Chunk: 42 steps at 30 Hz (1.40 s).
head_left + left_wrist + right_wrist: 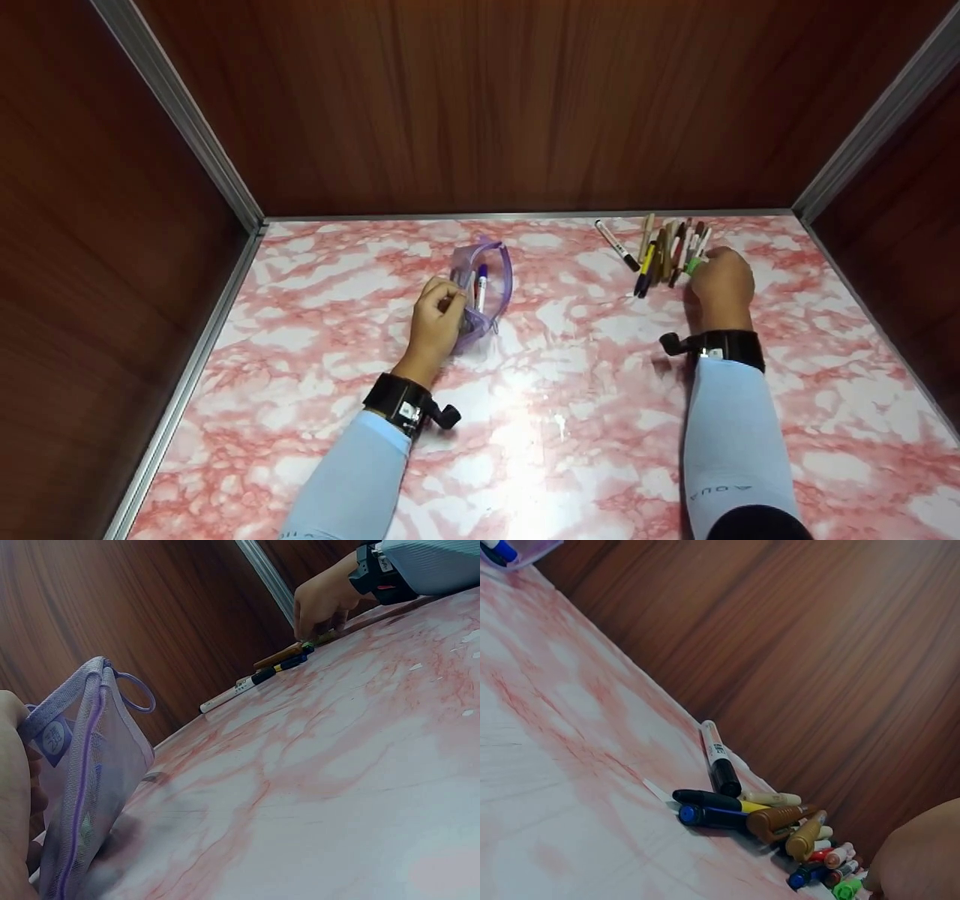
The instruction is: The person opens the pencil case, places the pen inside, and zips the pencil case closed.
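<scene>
My left hand grips the near-left edge of a see-through purple mesh pencil pouch, its thumb and fingers curled over the rim. The pouch's mouth gapes, and inside lies a blue-capped white marker beside other pens. On the right, my right hand is at the edge of a heap of pens and markers, its fingers curled down around a green-capped marker. The green cap peeks out beside the hand in the right wrist view; the fingertips are hidden there.
A white marker with a black cap lies slightly left of the heap. Dark wood panels with metal edging close off the back and both sides of the red-and-white marbled table.
</scene>
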### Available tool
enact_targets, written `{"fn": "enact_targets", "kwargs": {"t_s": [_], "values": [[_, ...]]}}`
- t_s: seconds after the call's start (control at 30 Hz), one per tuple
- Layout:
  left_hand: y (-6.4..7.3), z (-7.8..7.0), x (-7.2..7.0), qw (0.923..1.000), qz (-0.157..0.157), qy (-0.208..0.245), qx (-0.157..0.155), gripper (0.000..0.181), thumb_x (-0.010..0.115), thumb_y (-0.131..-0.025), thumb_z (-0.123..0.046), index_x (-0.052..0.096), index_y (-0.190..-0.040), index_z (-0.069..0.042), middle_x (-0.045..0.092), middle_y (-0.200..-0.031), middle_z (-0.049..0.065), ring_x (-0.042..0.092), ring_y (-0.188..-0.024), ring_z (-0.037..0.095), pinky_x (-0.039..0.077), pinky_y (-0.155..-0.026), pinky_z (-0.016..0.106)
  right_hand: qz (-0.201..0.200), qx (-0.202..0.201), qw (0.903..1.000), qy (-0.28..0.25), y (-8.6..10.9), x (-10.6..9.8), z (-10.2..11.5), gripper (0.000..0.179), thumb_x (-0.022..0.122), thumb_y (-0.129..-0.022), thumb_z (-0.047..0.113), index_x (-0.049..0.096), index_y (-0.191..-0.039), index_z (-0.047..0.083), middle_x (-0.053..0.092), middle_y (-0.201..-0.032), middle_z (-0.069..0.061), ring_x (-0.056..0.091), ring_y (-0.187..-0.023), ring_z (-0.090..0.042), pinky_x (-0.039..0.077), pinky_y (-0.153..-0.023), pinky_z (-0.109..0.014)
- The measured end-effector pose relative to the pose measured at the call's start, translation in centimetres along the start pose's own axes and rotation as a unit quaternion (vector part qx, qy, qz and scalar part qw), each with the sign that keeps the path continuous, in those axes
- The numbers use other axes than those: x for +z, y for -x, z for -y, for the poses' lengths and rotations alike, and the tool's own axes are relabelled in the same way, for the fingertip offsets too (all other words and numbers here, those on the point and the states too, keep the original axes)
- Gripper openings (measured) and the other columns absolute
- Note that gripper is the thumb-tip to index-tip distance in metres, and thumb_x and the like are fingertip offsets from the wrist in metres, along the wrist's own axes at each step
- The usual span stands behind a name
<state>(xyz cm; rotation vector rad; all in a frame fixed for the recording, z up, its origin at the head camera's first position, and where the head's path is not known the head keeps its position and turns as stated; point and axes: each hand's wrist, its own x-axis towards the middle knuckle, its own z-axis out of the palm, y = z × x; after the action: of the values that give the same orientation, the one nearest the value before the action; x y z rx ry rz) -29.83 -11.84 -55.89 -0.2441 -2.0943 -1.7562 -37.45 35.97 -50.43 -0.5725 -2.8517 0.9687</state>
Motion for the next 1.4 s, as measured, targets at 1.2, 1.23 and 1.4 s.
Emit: {"fn": "enact_targets", "kwargs": {"t_s": [1.2, 1.23, 1.4], "values": [[0.1, 0.1, 0.0, 1.0000, 0.007, 0.001, -0.005, 0.014, 0.069, -0.102, -0.001, 0.075, -0.090, 0.000, 0.067, -0.108, 0.010, 0.060, -0.094, 0.010, 0.051, -0.084, 0.019, -0.076, -0.002, 0.9905, -0.115, 0.6, -1.6, 0.9, 0.042, 0.059, -0.107, 0.013, 0.073, -0.143, -0.002, 0.074, -0.136, -0.025, 0.073, -0.102, -0.022, 0.059, -0.090, -0.033], [0.1, 0.0, 0.0, 1.0000, 0.007, -0.002, -0.006, 0.015, 0.069, -0.103, -0.001, 0.075, -0.090, 0.000, 0.067, -0.108, 0.010, 0.060, -0.093, 0.010, 0.051, -0.084, 0.019, -0.090, -0.014, 0.9864, -0.137, 0.5, -1.7, 1.2, 0.039, 0.062, -0.107, 0.014, 0.076, -0.140, -0.001, 0.076, -0.130, -0.021, 0.072, -0.093, -0.013, 0.058, -0.083, -0.026], [0.0, -0.1, 0.1, 0.9999, 0.004, -0.008, -0.005, 0.014, 0.070, -0.102, 0.000, 0.075, -0.089, 0.000, 0.068, -0.107, 0.011, 0.062, -0.094, 0.011, 0.052, -0.085, 0.019, -0.105, -0.061, 0.9632, -0.240, 0.7, -1.8, 3.4, 0.034, 0.072, -0.106, 0.017, 0.080, -0.133, -0.001, 0.075, -0.098, 0.009, 0.068, -0.070, 0.010, 0.060, -0.068, -0.012]]}}
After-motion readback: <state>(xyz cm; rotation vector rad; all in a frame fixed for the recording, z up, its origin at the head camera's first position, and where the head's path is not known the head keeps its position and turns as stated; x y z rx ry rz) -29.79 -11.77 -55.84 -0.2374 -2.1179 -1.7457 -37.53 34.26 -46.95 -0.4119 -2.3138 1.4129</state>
